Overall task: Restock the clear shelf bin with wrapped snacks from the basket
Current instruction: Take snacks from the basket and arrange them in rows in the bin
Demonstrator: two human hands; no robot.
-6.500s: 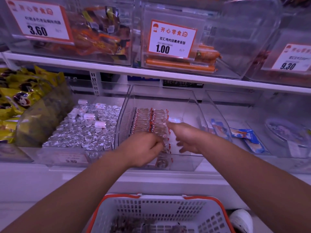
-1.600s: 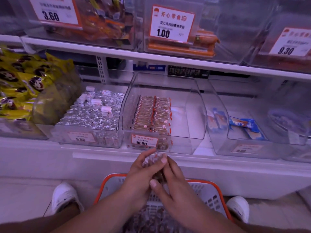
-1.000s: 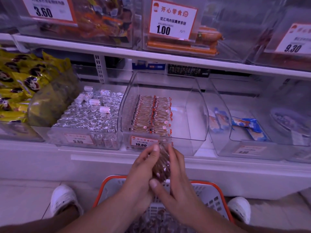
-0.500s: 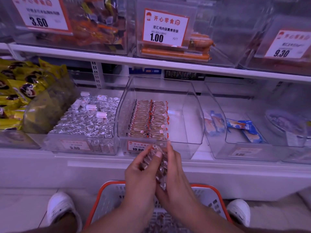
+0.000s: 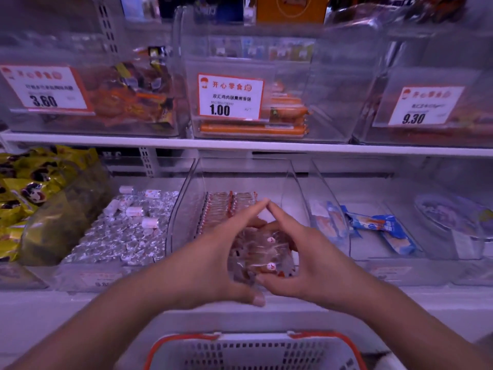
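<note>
Both hands, left hand (image 5: 213,265) and right hand (image 5: 306,263), are squeezing a snack stack (image 5: 260,255) together over the bin's (image 5: 184,209) front edge, keeping it neat.

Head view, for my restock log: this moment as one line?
step: placing | left hand + right hand: cupping snack bundle | over: clear bin front | basket: below
</note>
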